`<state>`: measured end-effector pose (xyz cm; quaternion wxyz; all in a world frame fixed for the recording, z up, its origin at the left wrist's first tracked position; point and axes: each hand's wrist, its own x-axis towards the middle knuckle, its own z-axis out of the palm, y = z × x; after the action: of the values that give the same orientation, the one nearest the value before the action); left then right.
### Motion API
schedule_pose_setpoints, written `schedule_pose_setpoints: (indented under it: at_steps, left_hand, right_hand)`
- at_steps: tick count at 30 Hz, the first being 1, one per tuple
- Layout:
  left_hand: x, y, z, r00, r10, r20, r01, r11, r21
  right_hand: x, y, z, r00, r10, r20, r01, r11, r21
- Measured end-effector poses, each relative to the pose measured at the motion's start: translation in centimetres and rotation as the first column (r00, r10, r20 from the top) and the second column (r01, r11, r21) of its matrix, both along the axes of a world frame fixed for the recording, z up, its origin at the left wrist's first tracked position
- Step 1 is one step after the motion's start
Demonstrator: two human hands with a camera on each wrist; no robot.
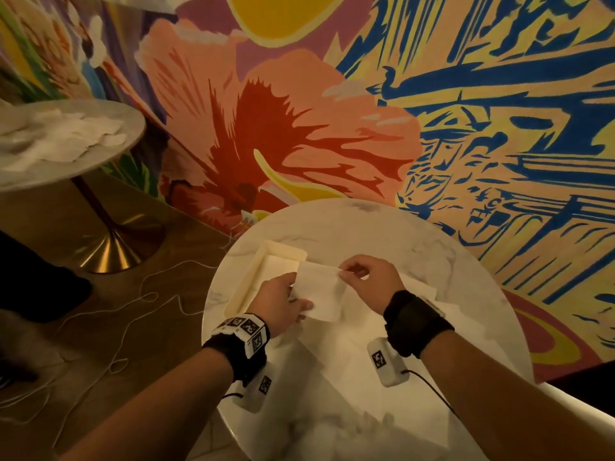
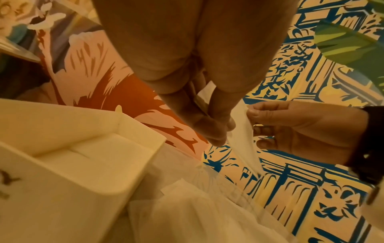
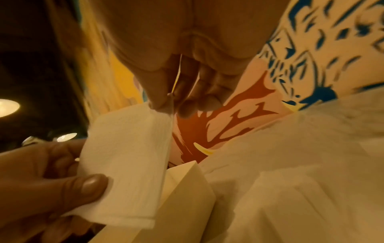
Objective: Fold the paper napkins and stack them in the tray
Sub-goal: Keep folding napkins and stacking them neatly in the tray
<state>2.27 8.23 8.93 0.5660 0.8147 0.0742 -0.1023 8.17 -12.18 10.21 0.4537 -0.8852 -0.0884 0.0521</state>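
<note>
You hold one folded napkin [image 1: 321, 291] in the air above the round table [image 1: 432, 261], beside the tray [image 1: 248, 287]. Your left hand [image 1: 278, 302] clamps thumb and fingers on its near edge, and your right hand [image 1: 369, 277] pinches its far corner.

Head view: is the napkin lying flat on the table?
No, both hands, left and right, hold the napkin up above the table.

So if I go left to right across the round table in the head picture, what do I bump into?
Cream tray → left hand → white paper napkin, held up by both hands → right hand → flat napkins lying on the marble table.
</note>
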Motion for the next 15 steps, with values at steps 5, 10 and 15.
schedule_pose_setpoints:
  at_steps: [5, 10, 15]
  left_hand:
    - [0.1, 3.3, 0.2, 1.000, 0.006, 0.028, -0.010, 0.989, 0.145]
    - [0.1, 7.5, -1.4, 0.994, 0.102, -0.034, -0.091, 0.967, 0.237]
    - [-0.4, 11.8, -2.8, 0.974, 0.226, -0.029, -0.205, 0.925, 0.320]
  right_hand:
    - [1.8, 3.1, 0.3, 0.998, 0.063, -0.010, -0.063, 0.989, -0.132]
    - [2.8, 5.9, -0.9, 0.998, 0.055, -0.037, -0.060, 0.986, -0.157]
    - [3.9, 8.2, -2.3, 0.996, 0.012, -0.094, -0.029, 0.982, -0.188]
